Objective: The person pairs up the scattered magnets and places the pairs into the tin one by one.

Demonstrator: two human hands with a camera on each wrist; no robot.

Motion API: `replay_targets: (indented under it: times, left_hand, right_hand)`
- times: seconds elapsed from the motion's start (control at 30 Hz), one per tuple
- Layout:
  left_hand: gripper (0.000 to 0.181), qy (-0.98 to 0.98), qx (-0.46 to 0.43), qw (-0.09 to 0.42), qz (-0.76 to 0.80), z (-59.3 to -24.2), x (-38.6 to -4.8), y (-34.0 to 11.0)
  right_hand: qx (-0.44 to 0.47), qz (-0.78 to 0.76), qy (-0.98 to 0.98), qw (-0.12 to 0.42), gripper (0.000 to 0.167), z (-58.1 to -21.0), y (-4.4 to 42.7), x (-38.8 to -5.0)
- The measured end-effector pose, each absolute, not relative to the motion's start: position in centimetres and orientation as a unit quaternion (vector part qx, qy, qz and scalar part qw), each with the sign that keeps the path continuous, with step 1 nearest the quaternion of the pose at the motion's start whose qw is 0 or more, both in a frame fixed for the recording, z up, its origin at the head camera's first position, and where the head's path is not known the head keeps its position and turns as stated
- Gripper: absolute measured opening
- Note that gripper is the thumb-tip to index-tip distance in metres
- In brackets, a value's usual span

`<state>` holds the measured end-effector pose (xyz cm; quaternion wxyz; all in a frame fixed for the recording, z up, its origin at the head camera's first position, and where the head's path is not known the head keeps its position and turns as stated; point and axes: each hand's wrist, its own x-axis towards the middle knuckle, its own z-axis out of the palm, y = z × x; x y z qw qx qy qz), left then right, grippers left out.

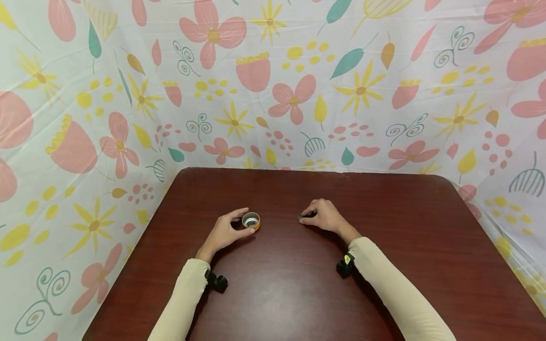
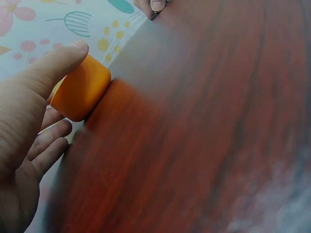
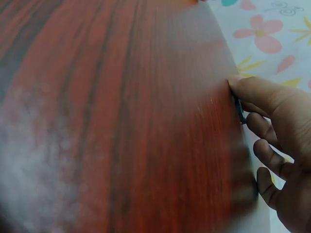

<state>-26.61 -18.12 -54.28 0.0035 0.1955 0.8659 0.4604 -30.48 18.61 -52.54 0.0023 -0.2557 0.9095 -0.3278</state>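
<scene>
A small round tin [image 1: 251, 217], orange outside and silvery inside, stands on the table with its open top facing up. My left hand [image 1: 223, 232] holds it from the left, the thumb on its near side and fingers around the far side. In the left wrist view the thumb lies against the tin's smooth orange wall [image 2: 86, 90]. To the right, apart from the tin, my right hand [image 1: 326, 216] pinches a small dark flat piece [image 1: 300, 218] at the tabletop. The right wrist view shows only a thin edge of this dark piece [image 3: 238, 109]; its kind cannot be told.
Both hands work over a dark reddish-brown wooden table [image 1: 273, 284] with rounded far corners. A white cloth with flower prints [image 1: 294, 132] hangs behind and beside it. Black wrist cameras are strapped over the cream sleeves [image 1: 388, 274].
</scene>
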Motion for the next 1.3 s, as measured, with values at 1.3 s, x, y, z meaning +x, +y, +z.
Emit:
replay_targets:
  times: [1.3]
  left_hand:
    - [0.071, 0.875, 0.184, 0.01, 0.447, -54.4, -26.6, -17.9]
  right_hand:
    - [-0.264, -0.339, 0.903, -0.018, 0.008, -51.8, 19.3, -30.5]
